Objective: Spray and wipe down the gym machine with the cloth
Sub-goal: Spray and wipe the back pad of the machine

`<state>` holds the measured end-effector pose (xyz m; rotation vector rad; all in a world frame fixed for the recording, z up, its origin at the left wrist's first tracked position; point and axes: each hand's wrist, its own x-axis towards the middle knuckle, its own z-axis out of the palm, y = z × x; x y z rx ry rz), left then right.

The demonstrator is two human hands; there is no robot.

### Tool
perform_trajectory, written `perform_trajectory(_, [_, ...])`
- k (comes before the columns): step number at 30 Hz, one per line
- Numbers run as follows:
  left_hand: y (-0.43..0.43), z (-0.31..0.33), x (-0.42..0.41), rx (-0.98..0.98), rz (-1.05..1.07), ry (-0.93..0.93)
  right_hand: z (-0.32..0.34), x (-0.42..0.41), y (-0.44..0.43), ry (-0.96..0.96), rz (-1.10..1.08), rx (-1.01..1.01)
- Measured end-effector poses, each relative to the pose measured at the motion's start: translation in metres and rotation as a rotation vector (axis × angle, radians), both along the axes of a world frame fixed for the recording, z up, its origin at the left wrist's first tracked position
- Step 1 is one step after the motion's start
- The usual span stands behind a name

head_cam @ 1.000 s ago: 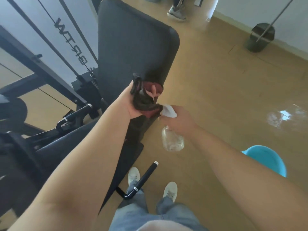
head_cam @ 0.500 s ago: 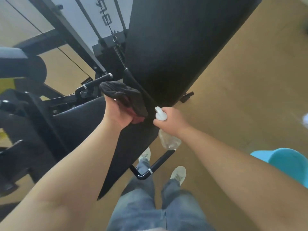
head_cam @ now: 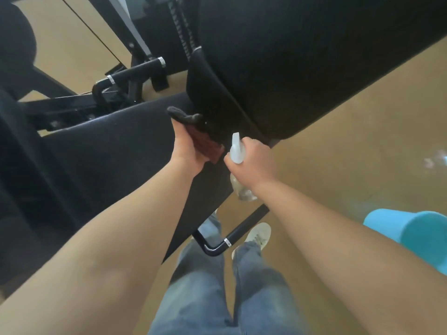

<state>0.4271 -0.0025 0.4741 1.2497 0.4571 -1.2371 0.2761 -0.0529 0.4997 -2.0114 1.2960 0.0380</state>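
Observation:
The gym machine fills the upper left: a black padded backrest point(head_cam: 302, 56) tilts up to the right and a black seat pad point(head_cam: 113, 151) lies below it. My left hand point(head_cam: 187, 147) grips a dark cloth with a reddish underside point(head_cam: 203, 139), pressed where seat and backrest meet. Just to its right, my right hand point(head_cam: 254, 163) holds a clear spray bottle point(head_cam: 242, 192) with a white nozzle pointing up toward the backrest's lower edge.
A black handle bar point(head_cam: 232, 235) with a chrome ring sticks out below the seat, near my shoes. Another handle point(head_cam: 130, 73) and black frame bars stand at upper left. A blue bucket point(head_cam: 416, 233) sits on the tan floor at right.
My view has tipped down and closer to the machine. My left hand moved the cloth down from the backrest to the seat joint. The right hand with the bottle stayed close beside it.

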Motion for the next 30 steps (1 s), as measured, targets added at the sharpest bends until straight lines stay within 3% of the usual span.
perform_trajectory(5, [-0.001,-0.019,0.002,0.033,-0.055,0.024,-0.013,0.012,0.002,-0.034,-0.034,-0.028])
perform_trajectory(9, [-0.002,-0.034,0.0,0.09,-0.1,0.012,-0.012,0.025,-0.004,-0.19,-0.049,-0.017])
perform_trajectory(19, [-0.01,-0.043,0.02,0.109,-0.102,-0.114,-0.007,0.054,-0.022,-0.21,0.037,-0.044])
perform_trajectory(24, [-0.023,-0.051,0.013,0.056,-0.229,-0.088,-0.007,0.047,-0.023,-0.312,-0.031,-0.166])
perform_trajectory(28, [-0.047,-0.052,-0.011,0.136,-0.523,-0.082,-0.002,0.048,-0.022,-0.379,-0.103,-0.237])
perform_trajectory(30, [-0.071,-0.065,-0.003,0.361,-0.541,-0.389,-0.004,0.047,-0.02,-0.409,-0.096,-0.255])
